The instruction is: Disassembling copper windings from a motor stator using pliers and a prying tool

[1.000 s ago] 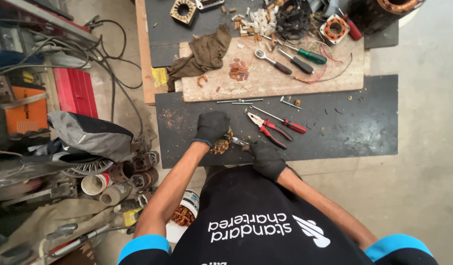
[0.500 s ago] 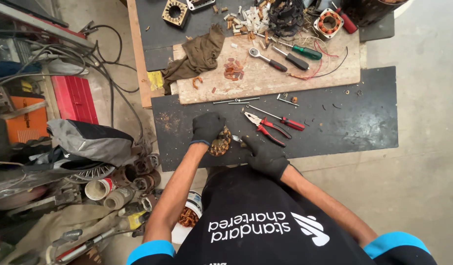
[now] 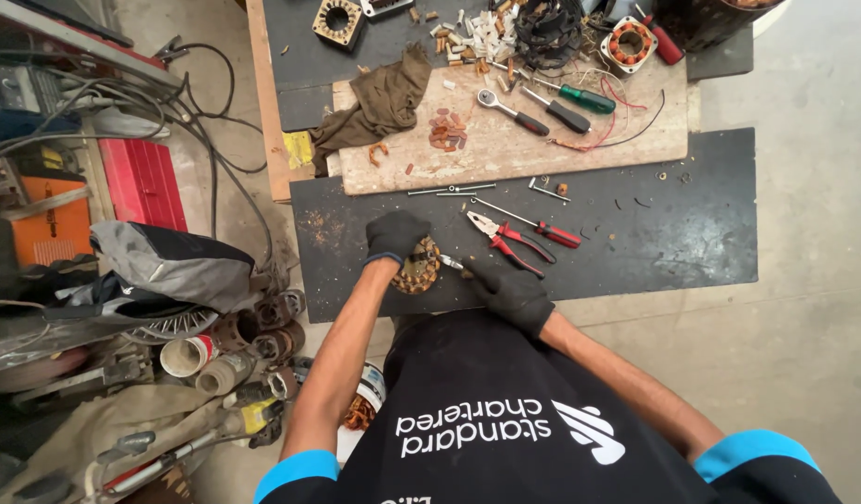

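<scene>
- Since the earlier frames, the whole view has slid slightly: the black mat and the wooden board now sit lower in the picture, while our hands have kept their places on the workpiece.
- Black mat: it lies on the concrete floor and carries the work, with the board just beyond it.
- Motor stator: a small round core with copper windings, at the near edge of the mat. We judge it dense and stiff for its size, the laminations hard and sharp-edged, the winding wire springy and easily kinked. It is best gripped around the outer iron ring, not by the coils.
- Left hand: gloved, fingers curled down over the top of the stator, pinning it.
- Right hand: gloved, fingers closed around the handle of a small metal tool. Its tip touches the stator's right side, but we cannot tell what kind of tool it is.
- Red-handled pliers and a red screwdriver lie idle just beside the right hand.
</scene>
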